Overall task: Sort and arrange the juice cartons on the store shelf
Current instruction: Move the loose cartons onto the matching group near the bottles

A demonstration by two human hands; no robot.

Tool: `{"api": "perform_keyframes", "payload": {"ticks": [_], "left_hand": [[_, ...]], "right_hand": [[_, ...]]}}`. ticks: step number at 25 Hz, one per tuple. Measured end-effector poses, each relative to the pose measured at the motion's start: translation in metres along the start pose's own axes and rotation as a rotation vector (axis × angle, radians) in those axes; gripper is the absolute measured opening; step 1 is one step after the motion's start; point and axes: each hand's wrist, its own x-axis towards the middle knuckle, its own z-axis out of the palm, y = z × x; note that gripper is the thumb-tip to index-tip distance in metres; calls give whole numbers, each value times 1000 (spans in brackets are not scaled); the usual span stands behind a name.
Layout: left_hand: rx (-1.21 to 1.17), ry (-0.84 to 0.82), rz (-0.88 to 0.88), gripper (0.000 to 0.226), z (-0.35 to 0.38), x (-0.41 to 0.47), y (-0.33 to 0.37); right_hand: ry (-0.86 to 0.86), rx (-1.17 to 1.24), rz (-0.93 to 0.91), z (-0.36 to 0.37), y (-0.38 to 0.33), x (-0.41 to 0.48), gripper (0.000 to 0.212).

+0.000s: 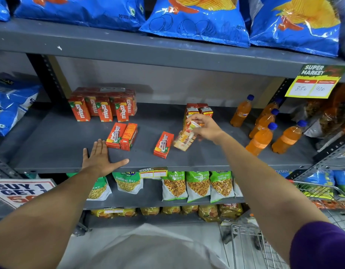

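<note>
On the grey shelf (57,140), several red Maaza juice cartons (103,106) stand upright at the back left. Two cartons (122,135) lie flat side by side in the middle, and a single carton (163,145) lies flat to their right. Behind my right hand stand upright cartons (198,110) in a small group. My right hand (205,128) grips a tilted, blurred yellow-and-red carton (184,141) by its top end. Fingers spread, my left hand (100,157) rests palm down on the shelf, just left of the two flat cartons.
Several orange soda bottles (264,131) stand at the right of the shelf. Blue chip bags (196,18) fill the shelf above, snack packets (198,186) the shelf below. A yellow price tag (315,82) hangs at upper right. A wire trolley (251,247) stands at lower right.
</note>
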Motion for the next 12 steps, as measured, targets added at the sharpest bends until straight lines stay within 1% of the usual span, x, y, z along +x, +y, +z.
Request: {"api": "perform_keyframes", "payload": {"ticks": [3,7,9,12], "left_hand": [[7,6,-2,131,1,0,0],[10,12,-7,130,1,0,1],[8,6,-10,131,1,2,1],[7,8,-16,132,1,3,1]], "right_hand": [[-8,-109,29,-28,17,-2,40],[93,-235,75,-54,30,3,33],[135,-293,74,-59,31,10,37],[137,-426,50,-52,34,23,46]]}}
